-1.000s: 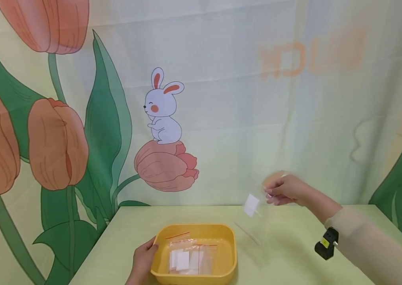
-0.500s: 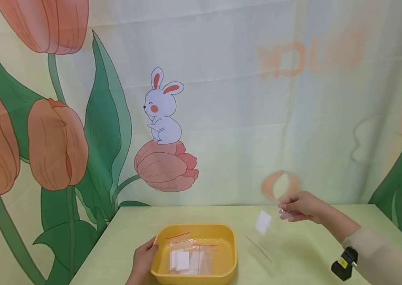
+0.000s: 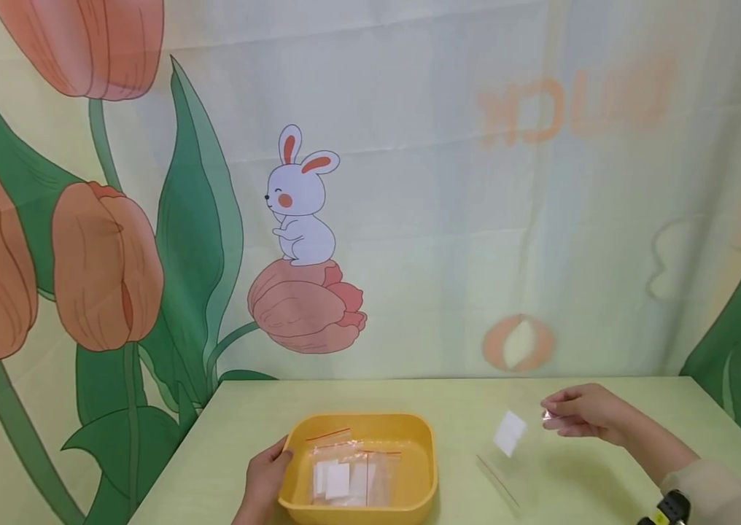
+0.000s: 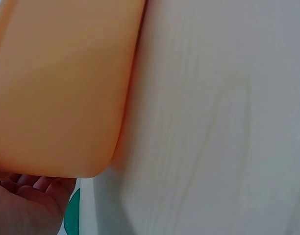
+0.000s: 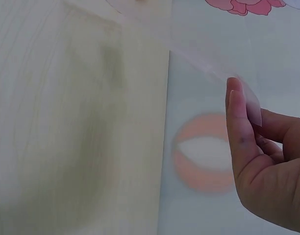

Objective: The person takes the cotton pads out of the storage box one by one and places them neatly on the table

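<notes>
My right hand pinches one end of a clear zip-lock bag between thumb and fingers, above the right side of the table. A white square card shows on or inside this bag, and a thin red line runs along its far end. In the right wrist view the bag's film slants away from the fingers. My left hand grips the left wall of a yellow bin; some fingers are hidden behind it. Several similar bags with white cards lie in the bin, overlapping each other.
The pale green table carries the bin near its front edge. Behind it hangs a printed curtain with tulips and a rabbit. A black device sits on the right wrist.
My right hand has moved right and down toward me, carrying the zip-lock bag away from the curtain and the bin. The left hand, the bin and its bags stay still.
</notes>
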`<state>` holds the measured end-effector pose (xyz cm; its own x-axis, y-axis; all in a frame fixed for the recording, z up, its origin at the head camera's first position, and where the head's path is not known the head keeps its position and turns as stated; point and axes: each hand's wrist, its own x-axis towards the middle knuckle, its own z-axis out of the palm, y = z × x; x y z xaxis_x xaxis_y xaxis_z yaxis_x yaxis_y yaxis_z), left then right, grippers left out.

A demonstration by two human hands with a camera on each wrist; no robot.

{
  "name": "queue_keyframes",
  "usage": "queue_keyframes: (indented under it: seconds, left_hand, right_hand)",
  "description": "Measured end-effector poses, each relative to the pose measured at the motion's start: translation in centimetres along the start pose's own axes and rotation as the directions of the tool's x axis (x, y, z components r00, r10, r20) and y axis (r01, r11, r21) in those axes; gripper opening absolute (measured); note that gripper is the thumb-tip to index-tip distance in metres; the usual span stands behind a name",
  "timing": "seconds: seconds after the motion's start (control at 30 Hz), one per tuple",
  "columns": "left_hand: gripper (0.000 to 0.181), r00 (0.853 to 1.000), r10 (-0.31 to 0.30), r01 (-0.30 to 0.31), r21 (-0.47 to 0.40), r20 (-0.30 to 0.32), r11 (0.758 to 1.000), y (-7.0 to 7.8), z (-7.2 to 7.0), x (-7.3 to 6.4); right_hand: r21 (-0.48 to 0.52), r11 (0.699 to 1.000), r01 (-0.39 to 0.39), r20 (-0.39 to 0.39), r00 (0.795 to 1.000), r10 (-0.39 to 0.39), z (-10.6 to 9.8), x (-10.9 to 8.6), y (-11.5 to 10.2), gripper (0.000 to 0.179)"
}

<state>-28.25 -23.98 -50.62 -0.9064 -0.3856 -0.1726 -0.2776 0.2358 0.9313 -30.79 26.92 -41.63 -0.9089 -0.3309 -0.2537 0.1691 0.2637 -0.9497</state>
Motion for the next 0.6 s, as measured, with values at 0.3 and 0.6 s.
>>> queue_keyframes:
  seconds: [0.3, 0.6]
  left_hand:
    - [0.045, 1.0, -0.022, 0.022, -0.01, 0.019, 1.0, 0.3, 0.0, 0.0]
    - [0.046, 0.999, -0.032, 0.032, -0.004, 0.017, 0.999, 0.2, -0.1, 0.0]
  right_hand:
    - [0.203, 0.979, -0.036, 0.021, 0.999, 0.032, -1.8, -0.8, 3.9, 0.024]
    - [0.29, 0.954, -0.079, 0.007, 0.997, 0.08, -3.1, -1.3, 7.3, 0.027]
